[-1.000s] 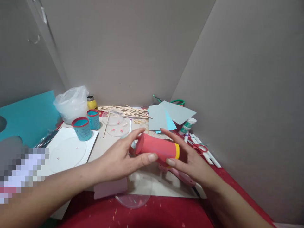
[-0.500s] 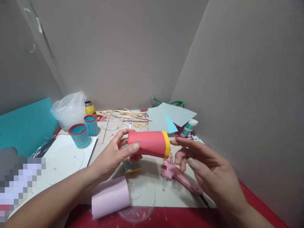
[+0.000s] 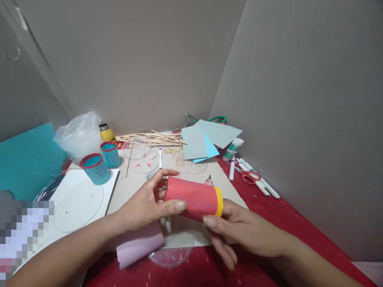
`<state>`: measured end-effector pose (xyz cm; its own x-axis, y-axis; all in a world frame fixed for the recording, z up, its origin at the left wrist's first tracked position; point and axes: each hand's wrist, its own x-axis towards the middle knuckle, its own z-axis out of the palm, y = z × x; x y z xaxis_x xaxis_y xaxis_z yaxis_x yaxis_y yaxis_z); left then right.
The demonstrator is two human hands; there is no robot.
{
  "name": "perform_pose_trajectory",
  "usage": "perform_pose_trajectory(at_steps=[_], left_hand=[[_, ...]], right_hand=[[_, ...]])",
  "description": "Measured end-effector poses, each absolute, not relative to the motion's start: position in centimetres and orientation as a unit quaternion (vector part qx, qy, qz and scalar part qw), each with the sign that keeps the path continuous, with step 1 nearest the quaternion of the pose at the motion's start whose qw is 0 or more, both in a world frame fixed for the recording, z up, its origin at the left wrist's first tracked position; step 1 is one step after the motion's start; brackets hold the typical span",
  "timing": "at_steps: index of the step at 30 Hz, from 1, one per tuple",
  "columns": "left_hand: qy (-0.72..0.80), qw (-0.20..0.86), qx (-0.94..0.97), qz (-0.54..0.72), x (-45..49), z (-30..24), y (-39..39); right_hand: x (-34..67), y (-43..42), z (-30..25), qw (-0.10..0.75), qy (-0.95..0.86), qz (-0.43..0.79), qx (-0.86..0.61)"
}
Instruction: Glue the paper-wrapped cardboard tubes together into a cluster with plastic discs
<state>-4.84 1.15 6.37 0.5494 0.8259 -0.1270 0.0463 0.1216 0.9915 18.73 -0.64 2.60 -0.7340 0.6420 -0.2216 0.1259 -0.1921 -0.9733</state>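
Observation:
A red paper-covered cup with a yellow rim band point(image 3: 194, 197) lies sideways in the air above the table, held by both hands. My left hand point(image 3: 148, 203) grips its narrow end, thumb along the front. My right hand point(image 3: 239, 229) has its thumb on the yellow band and its fingers curled beneath the wide end. A pale pink paper roll point(image 3: 139, 247) lies under my left wrist. The tip of a pink glue gun point(image 3: 208, 182) peeks out behind the cup.
Two teal cups with red rims point(image 3: 95, 167) stand at the left near a white plastic bag point(image 3: 79, 135) and a yellow bottle point(image 3: 106, 133). Wooden sticks point(image 3: 149, 138), grey-blue paper sheets point(image 3: 206, 139), red scissors point(image 3: 250, 177), markers and clear plastic discs point(image 3: 170, 255) lie around. Grey walls enclose the corner.
My right hand, open and apart from the cup half a second ago, has come back under the wide end and taken hold. The cup has dropped lower and tilted.

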Motion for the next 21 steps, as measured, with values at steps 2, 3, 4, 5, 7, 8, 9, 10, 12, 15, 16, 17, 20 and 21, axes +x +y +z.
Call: perform_pose_trajectory(at_steps=[2,3,4,5,7,8,9,10,12,15,16,17,20,21], left_hand=[[0.362,0.647,0.608,0.283,-5.0,6.6,1.0],[0.355,0.647,0.613,0.283,-5.1,6.7,1.0],[0.349,0.645,0.617,0.287,-5.2,6.8,1.0],[0.347,0.638,0.62,0.297,-5.4,7.0,1.1],[0.36,0.604,0.634,0.322,-6.0,7.3,1.4],[0.375,0.577,0.646,0.331,-6.4,7.5,1.5],[0.389,0.55,0.658,0.336,-6.7,7.7,1.6],[0.399,0.527,0.671,0.336,-7.1,7.9,1.7],[0.405,0.5,0.696,0.318,-7.6,8.4,1.6],[0.412,0.473,0.735,0.256,-7.8,9.0,1.3],[0.415,0.463,0.747,0.235,-7.8,9.2,1.2],[0.416,0.452,0.759,0.217,-7.7,9.3,1.1],[0.411,0.42,0.793,0.16,-7.5,9.3,1.2],[0.411,0.408,0.804,0.135,-7.4,9.3,1.2]], right_hand=[[19.0,-0.3,2.5,0.182,-0.597,0.722,-0.298],[19.2,-0.1,2.6,0.2,-0.594,0.719,-0.3],[19.4,0.0,2.8,0.229,-0.593,0.708,-0.308],[19.7,0.2,3.1,0.266,-0.59,0.69,-0.325],[20.4,0.8,3.6,0.346,-0.575,0.639,-0.374],[20.8,1.3,3.7,0.381,-0.566,0.61,-0.402],[21.2,1.9,3.6,0.409,-0.555,0.583,-0.43],[21.6,2.7,3.5,0.426,-0.548,0.561,-0.451],[22.4,4.6,2.7,0.435,-0.537,0.535,-0.486],[23.5,7.2,1.0,0.421,-0.536,0.509,-0.526],[23.9,7.8,0.5,0.42,-0.533,0.503,-0.535],[24.2,8.1,0.2,0.424,-0.53,0.488,-0.549],[25.2,7.2,-0.1,0.44,-0.541,0.342,-0.63],[25.5,6.4,-0.1,0.434,-0.551,0.279,-0.656]])
